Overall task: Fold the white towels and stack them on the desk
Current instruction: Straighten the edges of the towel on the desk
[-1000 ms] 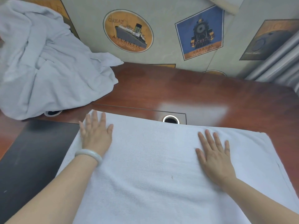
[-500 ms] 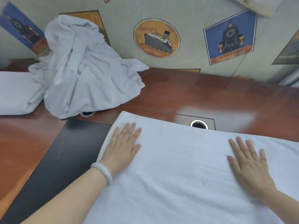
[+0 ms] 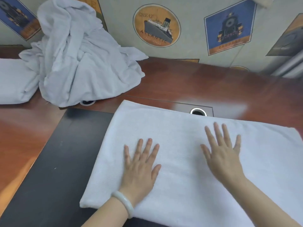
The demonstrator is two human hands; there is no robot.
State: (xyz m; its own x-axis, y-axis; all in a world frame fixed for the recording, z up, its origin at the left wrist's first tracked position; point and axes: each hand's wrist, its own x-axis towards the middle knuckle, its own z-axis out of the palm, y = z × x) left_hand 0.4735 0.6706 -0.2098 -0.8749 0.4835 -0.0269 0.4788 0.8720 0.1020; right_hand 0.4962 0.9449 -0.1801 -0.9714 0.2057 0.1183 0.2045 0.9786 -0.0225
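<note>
A folded white towel lies flat on the wooden desk in front of me. My left hand, with a pale bangle on its wrist, presses flat on the towel's left half, fingers spread. My right hand lies flat on the towel right of centre, fingers straight. A crumpled heap of white towels sits at the back left against the wall. A folded white towel rests at the far left edge of the view.
A black desk mat lies under the towel's left side. Two round cable holes open in the desk. The wall behind carries ship and locomotive posters. Metal bars stand at the right.
Both hands have slid along the towel toward its middle and toward me. The view has swung left, bringing the heap and the far-left folded towel further in.
</note>
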